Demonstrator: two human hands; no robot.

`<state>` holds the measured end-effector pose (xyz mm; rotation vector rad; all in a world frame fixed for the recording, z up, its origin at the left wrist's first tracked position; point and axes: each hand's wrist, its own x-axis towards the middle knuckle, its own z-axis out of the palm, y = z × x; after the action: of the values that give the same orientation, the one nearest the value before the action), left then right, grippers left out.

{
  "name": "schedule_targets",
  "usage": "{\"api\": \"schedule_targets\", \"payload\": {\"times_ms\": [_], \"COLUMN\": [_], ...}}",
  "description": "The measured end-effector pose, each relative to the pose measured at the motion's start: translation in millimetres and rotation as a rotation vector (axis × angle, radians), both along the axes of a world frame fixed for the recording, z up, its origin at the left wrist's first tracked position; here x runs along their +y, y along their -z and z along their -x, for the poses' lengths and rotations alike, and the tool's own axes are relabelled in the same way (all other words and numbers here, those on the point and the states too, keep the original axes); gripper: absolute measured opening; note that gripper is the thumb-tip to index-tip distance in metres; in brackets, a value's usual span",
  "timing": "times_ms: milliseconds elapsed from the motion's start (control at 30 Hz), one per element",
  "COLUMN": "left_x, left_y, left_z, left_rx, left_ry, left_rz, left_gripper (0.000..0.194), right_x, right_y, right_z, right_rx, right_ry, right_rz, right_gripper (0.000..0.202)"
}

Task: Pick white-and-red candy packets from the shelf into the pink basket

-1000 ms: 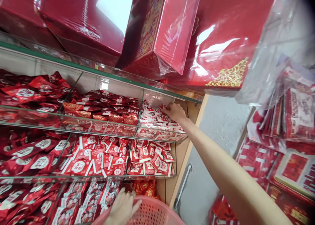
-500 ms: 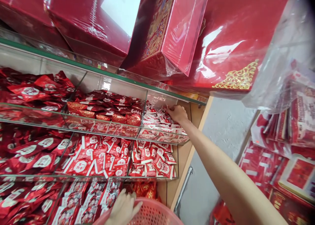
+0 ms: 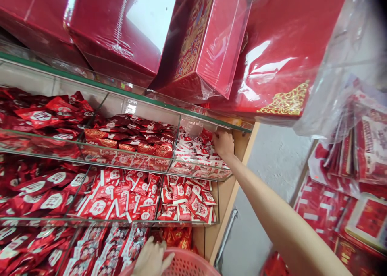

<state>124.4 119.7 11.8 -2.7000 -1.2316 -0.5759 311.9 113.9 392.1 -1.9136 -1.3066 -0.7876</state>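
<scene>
My right hand (image 3: pixel 224 144) reaches into the upper right compartment, its fingers closed at a red packet (image 3: pixel 207 135) above the pile of small red-and-white packets (image 3: pixel 195 148). At the bottom, my left hand (image 3: pixel 152 258) lies over the rim of a pink perforated basket (image 3: pixel 189 262), with thumb and fingers apart. The basket's lower part is cut off by the frame edge. Red packets with white labels (image 3: pixel 187 199) fill the compartment below my right hand.
Large red wrapped boxes (image 3: pixel 208 46) overhang the green-edged glass shelf (image 3: pixel 127 91). Glass dividers and front panels separate the packet piles. A wooden side panel (image 3: pixel 232 187) borders the shelf, and wrapped red goods (image 3: pixel 371 147) stand at the far right.
My right hand has moved slightly right, and a red packet now shows at its fingertips. My left hand and the basket sit slightly lower in view.
</scene>
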Motion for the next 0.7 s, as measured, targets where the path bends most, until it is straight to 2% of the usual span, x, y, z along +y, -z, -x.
{"api": "schedule_targets", "payload": {"times_ms": [133, 267, 367, 467, 567, 700], "left_x": [3.2, 5.2, 2.1, -3.3, -7.6, -8.9], "left_y": [7.3, 13.4, 6.5, -6.2, -16.3, -18.4], "left_z": [0.3, 1.5, 2.0, 1.8, 1.9, 2.6], "left_rx": [-0.024, -0.054, -0.021, 0.003, 0.013, 0.048], "left_ry": [-0.011, 0.018, 0.016, 0.006, 0.007, 0.013], "left_rz": [-0.036, -0.079, -0.063, -0.008, 0.023, 0.017], "left_gripper": [0.053, 0.050, 0.053, 0.057, 0.058, 0.058], "right_x": [-12.3, -32.5, -50.2, -69.8, -88.6, -106.5], "right_y": [3.1, 7.9, 10.5, 17.6, 40.4, 99.8], "right_z": [6.8, 17.2, 25.8, 36.1, 48.0, 61.1], "right_rx": [-0.032, -0.031, 0.046, 0.227, 0.427, 0.538], "right_ry": [-0.105, -0.278, -0.459, -0.722, -0.940, -1.044], "right_rz": [-0.069, -0.129, -0.213, -0.259, -0.203, 0.020], "right_gripper": [0.033, 0.031, 0.027, 0.024, 0.023, 0.017]}}
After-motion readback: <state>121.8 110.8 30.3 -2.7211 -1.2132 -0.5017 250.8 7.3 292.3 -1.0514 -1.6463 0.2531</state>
